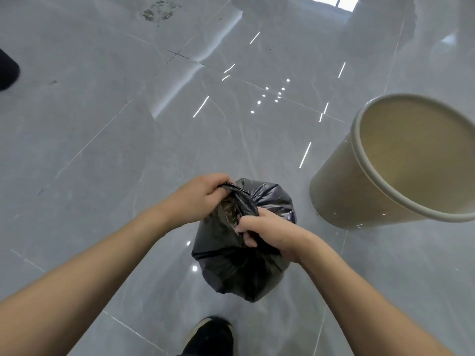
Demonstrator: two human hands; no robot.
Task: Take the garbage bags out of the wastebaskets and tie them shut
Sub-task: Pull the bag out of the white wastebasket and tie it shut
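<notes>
Gleaming grey tiled floor (108,104), cream wastebasket (341,191) upright

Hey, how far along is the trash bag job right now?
Done: the black garbage bag is out of the beige wastebasket, which stands bare of any liner. In hand: the left hand and right hand grip the bag's gathered top. Left: no finished knot shows yet.

Full black garbage bag (239,265) outside beige wastebasket (365,181), its neck bunched, unknotted.
</notes>
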